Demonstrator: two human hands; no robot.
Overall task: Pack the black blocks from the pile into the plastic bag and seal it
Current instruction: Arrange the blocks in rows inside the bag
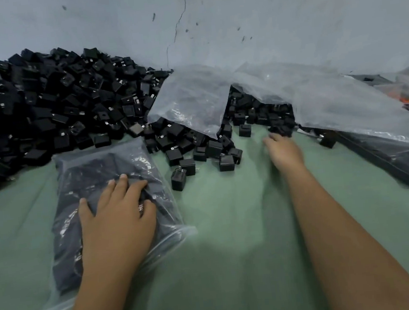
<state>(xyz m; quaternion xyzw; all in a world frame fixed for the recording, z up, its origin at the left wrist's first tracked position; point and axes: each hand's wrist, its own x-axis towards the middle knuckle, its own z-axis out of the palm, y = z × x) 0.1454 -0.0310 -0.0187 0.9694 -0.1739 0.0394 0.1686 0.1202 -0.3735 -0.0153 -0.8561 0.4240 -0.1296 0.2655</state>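
A clear plastic bag (83,181) filled with black blocks lies flat on the green surface at the near left. My left hand (115,213) presses down on its middle with spread fingers. A big pile of black blocks (51,107) covers the far left, and loose blocks (199,152) spill toward the centre. My right hand (283,152) reaches to the blocks at the pile's right edge; its fingertips are blurred and partly hidden among them, so whether it holds a block is unclear.
Empty clear plastic bags (193,98) drape over the pile at the centre and right (338,102). Another dark filled bag (388,159) lies at the right edge. A pale wall (235,22) rises behind. The green cloth (232,252) spreads between my arms.
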